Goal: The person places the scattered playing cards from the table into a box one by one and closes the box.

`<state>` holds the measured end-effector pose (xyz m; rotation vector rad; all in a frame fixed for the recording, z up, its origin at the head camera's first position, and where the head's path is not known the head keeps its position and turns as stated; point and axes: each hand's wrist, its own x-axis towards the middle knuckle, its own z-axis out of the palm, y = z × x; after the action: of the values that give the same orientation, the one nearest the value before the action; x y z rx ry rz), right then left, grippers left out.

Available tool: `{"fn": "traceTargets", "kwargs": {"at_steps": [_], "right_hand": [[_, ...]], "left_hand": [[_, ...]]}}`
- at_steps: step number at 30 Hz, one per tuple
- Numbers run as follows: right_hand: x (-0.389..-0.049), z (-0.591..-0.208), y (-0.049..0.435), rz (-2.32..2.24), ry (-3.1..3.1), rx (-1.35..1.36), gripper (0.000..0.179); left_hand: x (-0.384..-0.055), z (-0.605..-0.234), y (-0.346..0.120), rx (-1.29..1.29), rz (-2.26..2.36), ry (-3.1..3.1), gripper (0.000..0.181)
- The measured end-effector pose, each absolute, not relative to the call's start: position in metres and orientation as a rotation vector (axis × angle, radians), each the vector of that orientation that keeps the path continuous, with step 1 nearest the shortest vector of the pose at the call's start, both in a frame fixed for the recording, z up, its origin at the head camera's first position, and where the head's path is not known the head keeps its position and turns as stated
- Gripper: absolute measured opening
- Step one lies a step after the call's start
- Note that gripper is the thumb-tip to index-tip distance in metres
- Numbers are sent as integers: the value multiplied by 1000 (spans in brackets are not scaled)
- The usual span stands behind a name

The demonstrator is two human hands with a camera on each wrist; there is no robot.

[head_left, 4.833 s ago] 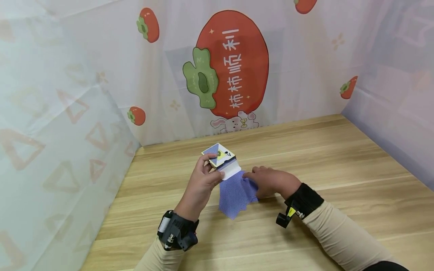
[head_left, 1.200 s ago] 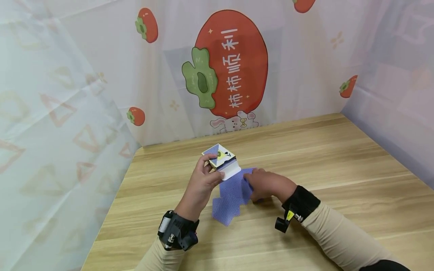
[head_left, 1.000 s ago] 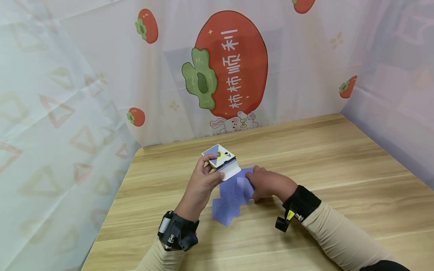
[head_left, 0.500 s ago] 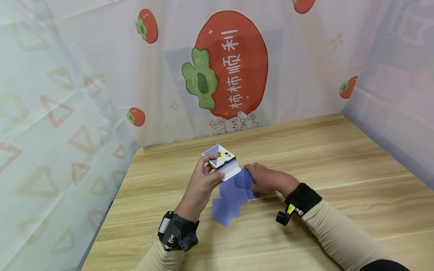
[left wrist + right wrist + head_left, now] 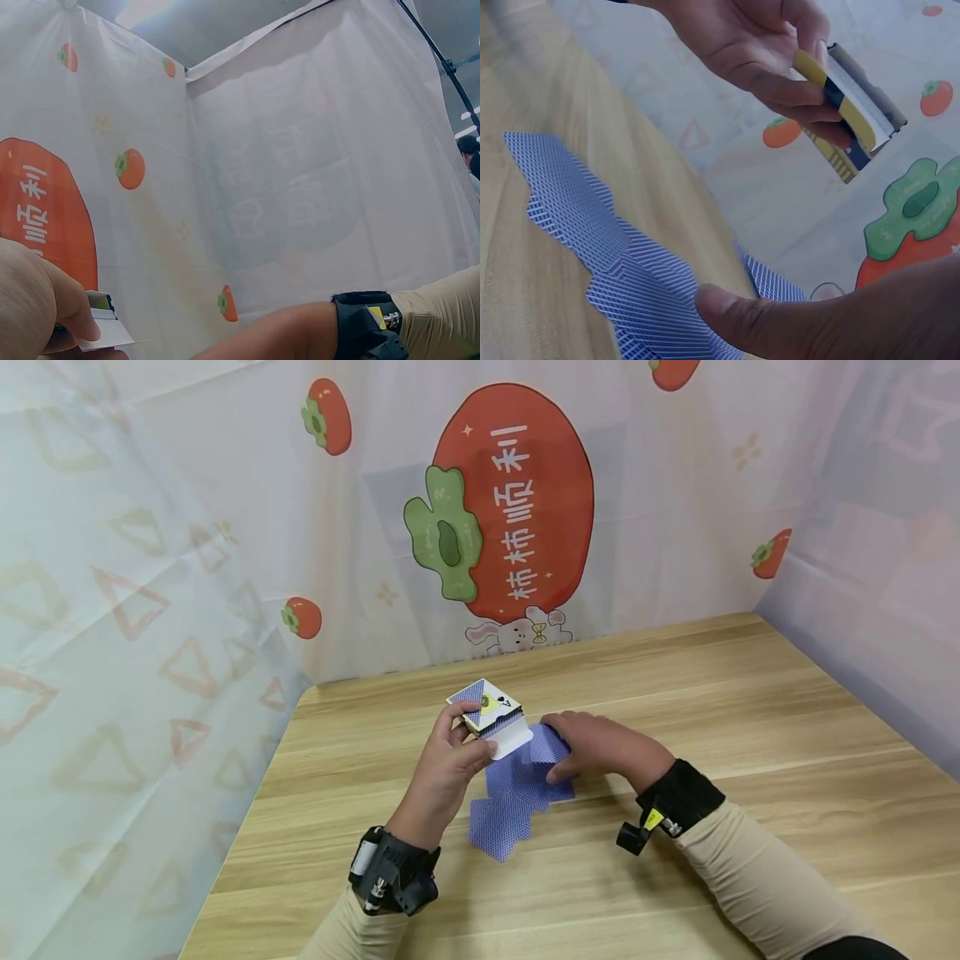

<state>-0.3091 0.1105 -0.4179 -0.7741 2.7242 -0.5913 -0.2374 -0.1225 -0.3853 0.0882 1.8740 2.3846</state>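
My left hand [image 5: 457,752] grips a playing-card box [image 5: 495,706], fingers on its side and thumb on the white flap [image 5: 512,739]. The box is tilted above the table, its flap folded out and an ace printed on its face. In the right wrist view, its mouth shows a white stack inside. Beside it, my right hand [image 5: 603,747] is bent over a blue-backed playing card [image 5: 550,745], fingers at its far edge and thumb near its close edge. That card [image 5: 769,281] stands tilted in the right wrist view; the fingertips are hidden there.
Several blue-backed cards [image 5: 501,827] lie overlapping, face down, on the wooden table [image 5: 675,877] below the box. Printed cloth walls [image 5: 675,510] close off the back and both sides. Each wrist carries a black strap [image 5: 680,797] with a small camera.
Blue cards have spread toward the person, into an overlapping trail. In the last half second, my right hand has shifted slightly right with a card between its fingers and thumb. The left hand stays put.
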Motion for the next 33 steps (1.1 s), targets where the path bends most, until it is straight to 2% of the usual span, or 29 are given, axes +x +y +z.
{"fn": "traceTargets", "kwargs": {"at_steps": [8, 17, 20, 26, 33], "right_hand": [[-306, -403, 117, -622, 2763, -756, 88], [-285, -364, 123, -668, 2830, -784, 94], [-277, -353, 125, -681, 2826, -821, 89], [-259, -339, 121, -705, 2871, -925, 68], [-248, -335, 108, -711, 2975, -999, 59]], "left_hand": [[-237, -386, -123, 79, 2369, 1883, 66], [-240, -388, -123, 90, 2372, 1894, 64], [-240, -388, -123, 85, 2377, 1898, 63], [-241, -389, -124, 75, 2382, 1907, 65], [-241, -389, -123, 71, 2389, 1902, 65]]}}
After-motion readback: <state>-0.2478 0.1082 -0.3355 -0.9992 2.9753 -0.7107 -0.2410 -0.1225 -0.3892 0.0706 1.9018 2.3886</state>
